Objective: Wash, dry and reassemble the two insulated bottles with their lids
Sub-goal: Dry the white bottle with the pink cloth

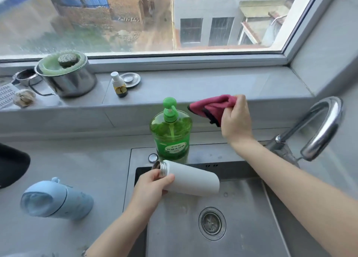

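Observation:
My left hand (153,186) grips the white insulated bottle (193,178) near its bare steel neck, holding it on its side over the sink (248,227), lid off, mouth pointing left. Up by the window ledge, my right hand (235,119) is closed on a pink cloth (211,106), above and to the right of the bottle. A light blue bottle (58,199) with its lid on stands on the counter to the left. A small round steel piece (153,157), maybe a lid, lies on the sink rim behind the white bottle.
A green dish soap pump bottle (171,134) stands on the sink's back rim. The chrome tap (317,129) arches at right. On the ledge sit a steel pot (67,76), a small dropper bottle (119,85) and a metal dish (130,79). A dark object (11,164) is at far left.

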`<state>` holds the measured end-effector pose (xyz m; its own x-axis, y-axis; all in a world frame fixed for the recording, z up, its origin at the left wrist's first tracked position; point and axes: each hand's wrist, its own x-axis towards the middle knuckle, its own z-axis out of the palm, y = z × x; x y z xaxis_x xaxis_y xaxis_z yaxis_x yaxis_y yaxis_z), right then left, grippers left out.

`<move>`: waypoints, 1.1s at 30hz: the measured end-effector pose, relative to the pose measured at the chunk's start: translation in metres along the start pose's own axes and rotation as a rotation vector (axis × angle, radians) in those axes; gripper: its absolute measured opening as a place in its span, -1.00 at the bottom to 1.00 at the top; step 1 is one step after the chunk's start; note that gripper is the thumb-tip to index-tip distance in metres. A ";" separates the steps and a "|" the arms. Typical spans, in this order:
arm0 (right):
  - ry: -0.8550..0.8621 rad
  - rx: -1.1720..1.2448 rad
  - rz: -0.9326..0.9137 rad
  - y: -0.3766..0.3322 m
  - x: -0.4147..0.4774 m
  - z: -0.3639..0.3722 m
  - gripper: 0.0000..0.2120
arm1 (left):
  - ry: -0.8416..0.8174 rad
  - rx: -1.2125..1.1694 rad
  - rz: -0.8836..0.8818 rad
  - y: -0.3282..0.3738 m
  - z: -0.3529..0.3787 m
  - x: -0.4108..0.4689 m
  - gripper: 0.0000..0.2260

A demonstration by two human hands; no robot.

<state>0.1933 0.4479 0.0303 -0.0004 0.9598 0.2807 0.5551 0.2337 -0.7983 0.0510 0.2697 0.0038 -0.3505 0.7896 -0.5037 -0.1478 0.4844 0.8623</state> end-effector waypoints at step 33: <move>-0.301 -0.301 -0.394 -0.027 -0.295 -0.063 -0.18 | -0.011 0.194 0.348 -0.065 0.001 -0.171 -0.58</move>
<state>0.2307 0.1489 0.0021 -0.4672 0.8216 0.3267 0.6774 0.5701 -0.4649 0.1217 0.1035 0.0343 -0.3384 0.9226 -0.1850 0.1561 0.2489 0.9559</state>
